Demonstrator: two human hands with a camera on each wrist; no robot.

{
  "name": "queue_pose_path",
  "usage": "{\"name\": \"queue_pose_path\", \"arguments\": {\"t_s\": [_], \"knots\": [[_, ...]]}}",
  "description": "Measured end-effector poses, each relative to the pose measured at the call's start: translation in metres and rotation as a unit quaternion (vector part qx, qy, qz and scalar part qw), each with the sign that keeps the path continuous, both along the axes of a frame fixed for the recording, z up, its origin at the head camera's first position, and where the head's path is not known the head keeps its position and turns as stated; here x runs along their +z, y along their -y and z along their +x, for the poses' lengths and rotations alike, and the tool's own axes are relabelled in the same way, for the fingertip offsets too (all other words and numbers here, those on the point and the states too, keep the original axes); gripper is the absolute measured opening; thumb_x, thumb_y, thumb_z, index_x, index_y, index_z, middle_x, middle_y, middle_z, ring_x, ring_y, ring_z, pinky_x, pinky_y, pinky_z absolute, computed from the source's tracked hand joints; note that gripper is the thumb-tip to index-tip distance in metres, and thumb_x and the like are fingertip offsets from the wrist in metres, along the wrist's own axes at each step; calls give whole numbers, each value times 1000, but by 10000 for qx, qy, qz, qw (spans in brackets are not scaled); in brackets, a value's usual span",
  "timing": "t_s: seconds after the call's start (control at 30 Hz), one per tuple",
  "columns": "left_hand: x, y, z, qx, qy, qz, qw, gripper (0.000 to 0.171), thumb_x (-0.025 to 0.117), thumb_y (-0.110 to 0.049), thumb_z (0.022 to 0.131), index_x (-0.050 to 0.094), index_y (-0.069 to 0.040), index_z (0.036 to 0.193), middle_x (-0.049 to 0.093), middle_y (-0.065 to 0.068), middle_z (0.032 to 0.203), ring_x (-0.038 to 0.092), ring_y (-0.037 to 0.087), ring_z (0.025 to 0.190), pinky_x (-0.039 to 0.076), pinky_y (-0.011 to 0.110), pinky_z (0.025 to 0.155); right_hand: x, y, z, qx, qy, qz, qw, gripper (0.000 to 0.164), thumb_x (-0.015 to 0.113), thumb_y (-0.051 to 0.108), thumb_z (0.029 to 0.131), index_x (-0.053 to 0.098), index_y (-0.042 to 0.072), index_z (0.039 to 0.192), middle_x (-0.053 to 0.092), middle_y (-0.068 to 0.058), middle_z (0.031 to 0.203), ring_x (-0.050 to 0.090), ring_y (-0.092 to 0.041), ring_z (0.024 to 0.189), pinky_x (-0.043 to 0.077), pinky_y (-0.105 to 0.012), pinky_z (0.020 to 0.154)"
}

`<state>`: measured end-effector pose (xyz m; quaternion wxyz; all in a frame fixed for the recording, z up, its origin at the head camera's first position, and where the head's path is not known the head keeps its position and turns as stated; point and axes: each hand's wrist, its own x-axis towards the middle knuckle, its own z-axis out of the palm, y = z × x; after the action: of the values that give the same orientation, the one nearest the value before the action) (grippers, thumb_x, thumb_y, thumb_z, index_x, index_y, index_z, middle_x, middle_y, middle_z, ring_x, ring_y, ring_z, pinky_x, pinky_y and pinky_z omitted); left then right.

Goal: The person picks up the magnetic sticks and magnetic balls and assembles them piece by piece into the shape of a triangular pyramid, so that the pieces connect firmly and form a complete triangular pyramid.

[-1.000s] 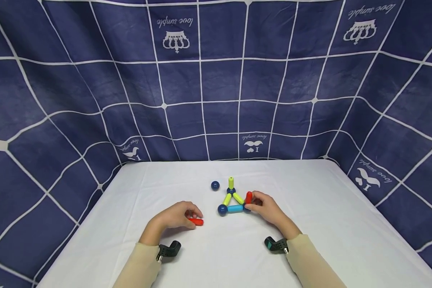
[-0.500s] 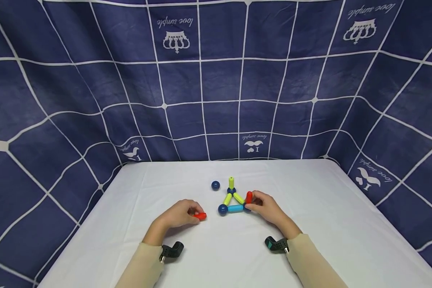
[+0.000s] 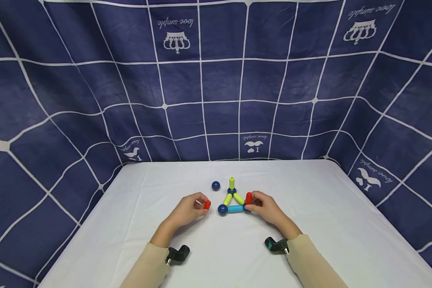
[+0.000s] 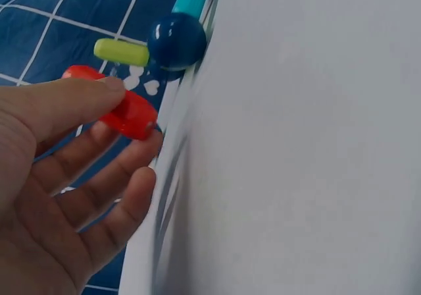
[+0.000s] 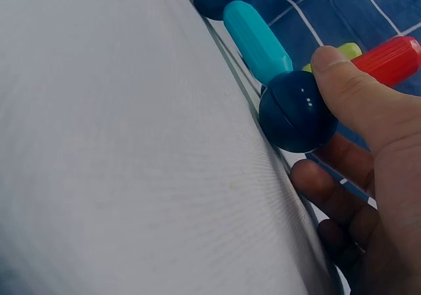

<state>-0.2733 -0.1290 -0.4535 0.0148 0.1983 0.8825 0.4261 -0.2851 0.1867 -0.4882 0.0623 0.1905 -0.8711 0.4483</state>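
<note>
My left hand (image 3: 188, 209) pinches a short red building rod (image 4: 135, 114) between thumb and fingers, tilted up, just left of a ball-and-rod triangle. That triangle has a light blue rod (image 3: 235, 209) in front and two yellow-green rods (image 3: 227, 199) behind, joined by dark blue balls. Another red rod (image 3: 249, 197) stands up from the right corner ball (image 5: 296, 114). My right hand (image 3: 269, 209) holds it low at that joint; the thumb covers the rod's lower end in the right wrist view. The left corner ball (image 3: 223, 210) carries no upright rod.
A yellow-green rod (image 3: 232, 183) stands on the triangle's back ball (image 3: 232, 191). One loose dark blue ball (image 3: 216, 185) lies behind and left of the triangle. A white cloth covers the table (image 3: 158, 180); blue checked curtains (image 3: 219, 88) enclose its back and sides.
My left hand has moved forward and right toward the triangle, and its red rod has turned from lying flat to tilted up. The right hand has stayed in place.
</note>
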Motion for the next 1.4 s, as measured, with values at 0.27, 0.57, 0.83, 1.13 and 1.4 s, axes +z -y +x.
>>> {"name": "queue_pose_path", "arguments": {"t_s": [0.27, 0.57, 0.83, 1.13, 1.4], "knots": [[-2, -21, -3, 553, -147, 989, 9935, 27, 80, -5, 82, 69, -12, 105, 74, 4, 96, 69, 16, 88, 53, 22, 66, 1, 1, 1, 25, 33, -35, 10000, 21, 81, 25, 83, 66, 17, 96, 65, 1, 93, 57, -8, 78, 48, -21, 70], [-6, -38, 2, 536, -268, 1262, 9902, 31, 77, -6, 85, 71, -11, 114, 73, 9, 103, 68, 20, 92, 56, 23, 74, 0, 4, 1, 96, 63, 39, 9999, 21, 80, 25, 84, 66, 16, 96, 64, 1, 92, 55, -10, 78, 48, -22, 70], [-8, -47, 3, 399, -399, 1295, 9900, 29, 75, -5, 86, 71, -10, 115, 73, 9, 105, 68, 23, 97, 56, 24, 78, 0, 3, 0, 81, 56, 66, 9999, 21, 81, 25, 84, 65, 17, 96, 64, 1, 92, 57, -10, 79, 48, -22, 71], [-12, -48, 2, 392, -305, 1237, 9911, 25, 74, -8, 88, 72, -9, 112, 75, 8, 101, 69, 23, 98, 55, 27, 81, 1, 3, 0, 107, 11, 34, 9999, 21, 81, 24, 84, 65, 16, 96, 65, 1, 92, 57, -9, 79, 49, -22, 70], [-14, -45, 5, 375, -130, 1053, 9936, 25, 74, -8, 88, 71, -11, 113, 75, 5, 103, 69, 21, 99, 55, 35, 87, 1, 4, 1, 119, 134, 17, 9998, 22, 81, 25, 84, 66, 16, 98, 65, 0, 93, 57, -11, 80, 49, -22, 71]]}}
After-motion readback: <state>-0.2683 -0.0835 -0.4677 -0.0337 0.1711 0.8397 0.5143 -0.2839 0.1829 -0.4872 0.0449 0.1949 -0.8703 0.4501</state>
